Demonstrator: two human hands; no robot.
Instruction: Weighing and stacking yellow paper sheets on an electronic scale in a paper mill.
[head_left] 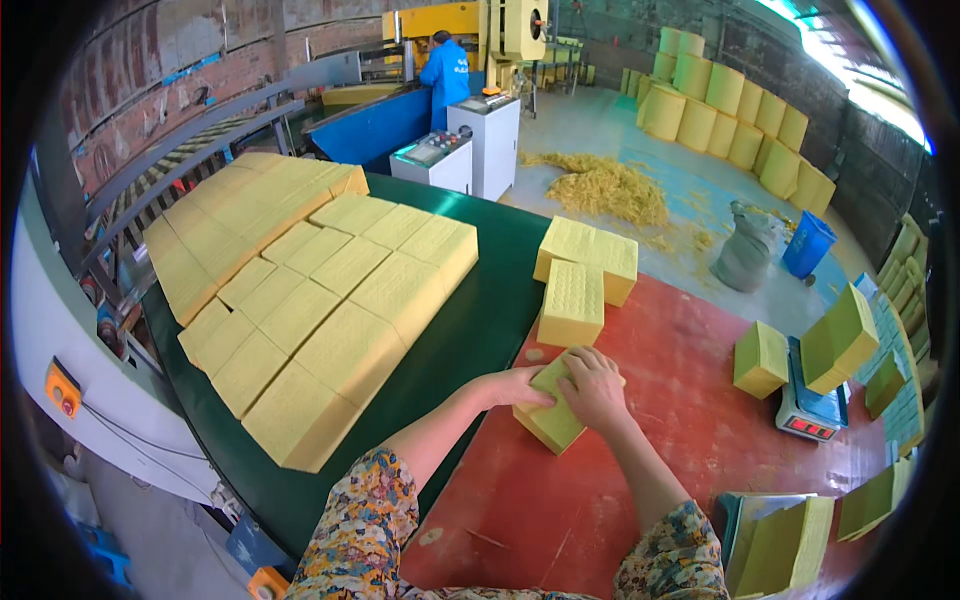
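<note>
Both of my hands are on a small stack of yellow paper (556, 430) at the left part of the red tabletop (600, 500). My left hand (515, 386) grips its left side, thumb along the edge. From above and the right, my right hand (594, 388) wraps over its top, fingers bent. Just beyond stands another yellow stack (572, 303) with an embossed top, touching a larger yellow stack (590, 247) behind it. To the left, many yellow stacks (345, 335) lie in close rows on the green conveyor belt (440, 385).
A digital scale (812, 405) bears a yellow stack (838, 340) at the right, beside another stack (761, 358). More stacks (785, 545) stand lower right. Farther off are a person in blue (446, 78), a control cabinet (435, 160), paper shreds (605, 188) and yellow rolls (715, 100).
</note>
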